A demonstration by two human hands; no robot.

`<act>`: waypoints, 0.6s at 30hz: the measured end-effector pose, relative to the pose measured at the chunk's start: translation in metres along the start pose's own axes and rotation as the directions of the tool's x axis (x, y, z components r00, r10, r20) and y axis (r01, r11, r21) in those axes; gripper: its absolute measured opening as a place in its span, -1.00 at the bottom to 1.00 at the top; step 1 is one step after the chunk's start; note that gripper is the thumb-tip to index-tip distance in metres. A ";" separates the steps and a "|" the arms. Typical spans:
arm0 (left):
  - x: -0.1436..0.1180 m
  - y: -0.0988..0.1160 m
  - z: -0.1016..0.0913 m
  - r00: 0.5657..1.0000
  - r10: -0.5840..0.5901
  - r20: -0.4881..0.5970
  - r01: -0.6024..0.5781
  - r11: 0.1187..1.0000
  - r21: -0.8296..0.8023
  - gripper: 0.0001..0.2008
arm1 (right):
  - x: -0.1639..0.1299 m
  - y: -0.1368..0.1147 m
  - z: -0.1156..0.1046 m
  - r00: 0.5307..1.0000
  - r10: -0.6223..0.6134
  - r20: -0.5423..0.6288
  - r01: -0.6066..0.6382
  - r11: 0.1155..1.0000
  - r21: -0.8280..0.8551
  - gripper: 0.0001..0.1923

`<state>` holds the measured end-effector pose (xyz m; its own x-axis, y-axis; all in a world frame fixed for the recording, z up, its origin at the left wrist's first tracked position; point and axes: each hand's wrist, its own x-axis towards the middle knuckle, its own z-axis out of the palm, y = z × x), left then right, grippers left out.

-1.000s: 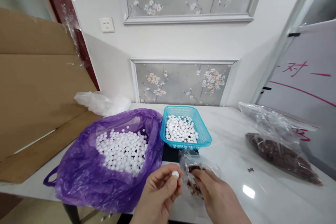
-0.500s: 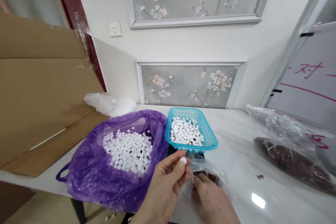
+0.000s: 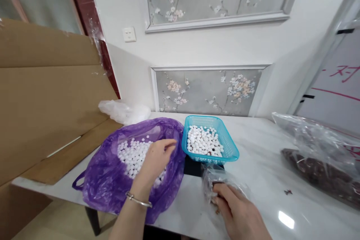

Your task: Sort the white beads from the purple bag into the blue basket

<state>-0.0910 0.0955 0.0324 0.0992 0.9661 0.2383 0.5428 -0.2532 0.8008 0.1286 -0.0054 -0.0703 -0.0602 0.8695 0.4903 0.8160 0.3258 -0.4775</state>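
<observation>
The blue plastic basket [image 3: 229,143] was part-filled with white balls [image 3: 203,140], the left purple bag [image 3: 105,185] held more; whether your left hand [image 3: 157,158] or right hand [image 3: 239,207] gripped anything was unclear.

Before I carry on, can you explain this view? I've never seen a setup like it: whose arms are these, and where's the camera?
There's no machine here: these are a person's bare hands, seen by a camera worn on that person's head, looking forward and down.

On the white table sit a purple bag of white balls, a blue basket with more balls, and, off to the right, a large clear bag of something brown.

The left hand is over the purple bag; I can't see anything in its fingers. The right hand has its fingers at a small clear bag with brown bits; whether it grips one is hidden.
</observation>
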 end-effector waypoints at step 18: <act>-0.031 -0.025 -0.007 0.996 -0.057 -0.073 0.059 0.998 0.036 -0.73 | -0.001 -0.031 -0.033 0.958 0.269 -0.102 -0.195 0.867 0.459 -0.87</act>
<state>-0.1131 0.0716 0.0089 0.0073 0.9728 0.2317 0.5771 -0.1933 0.7934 0.1225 -0.0282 -0.0320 0.2203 0.8825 0.4155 0.4553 0.2837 -0.8439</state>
